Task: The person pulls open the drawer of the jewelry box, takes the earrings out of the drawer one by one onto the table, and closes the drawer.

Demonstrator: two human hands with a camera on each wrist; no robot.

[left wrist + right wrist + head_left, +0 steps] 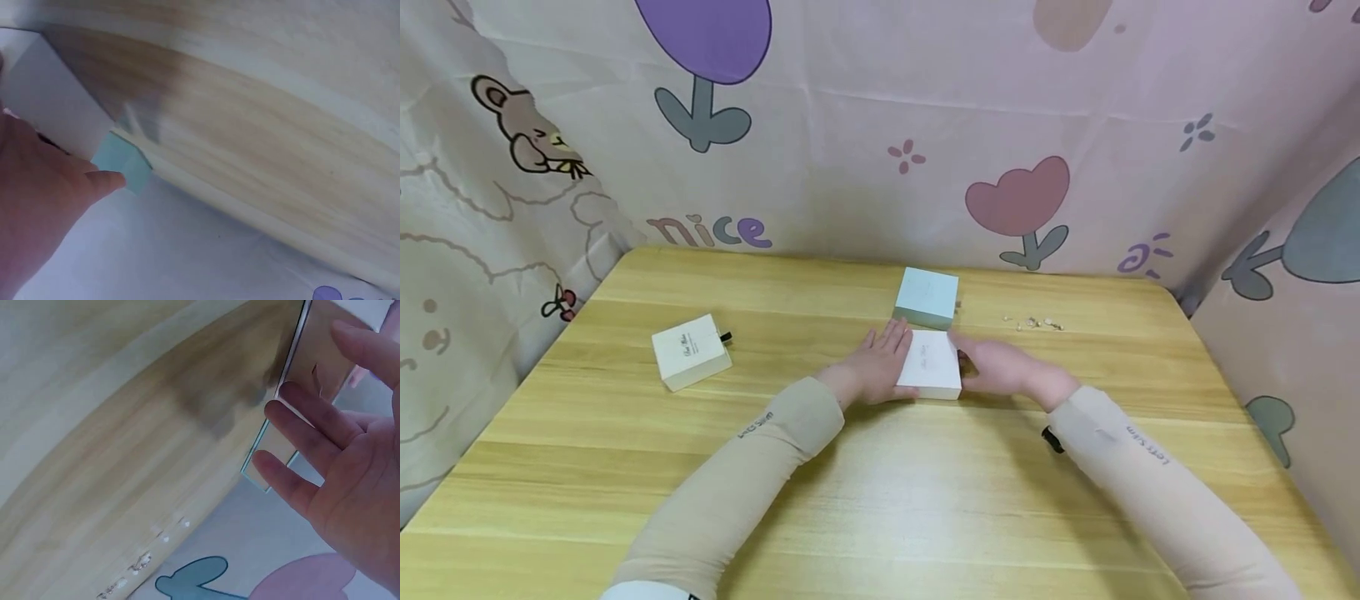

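A small white box (928,364) with faint lettering on its lid lies on the wooden table between my two hands. My left hand (877,367) lies along its left side with the fingers extended toward the back. At the box's right side is my right hand (996,365), its fingertips close to that end. The right wrist view shows these fingers (300,428) spread and loosely straight before the box's tan end face (322,347). Just behind the white box sits a pale blue-green box (927,293) of similar size. In the left wrist view the left thumb (103,182) overlaps this box.
Another white box (691,350), with dark lettering and a black pull tab (726,337), lies at the left. Several small shiny trinkets (1035,322) are scattered at the back right. A printed curtain (850,192) hangs along the table's far edge.
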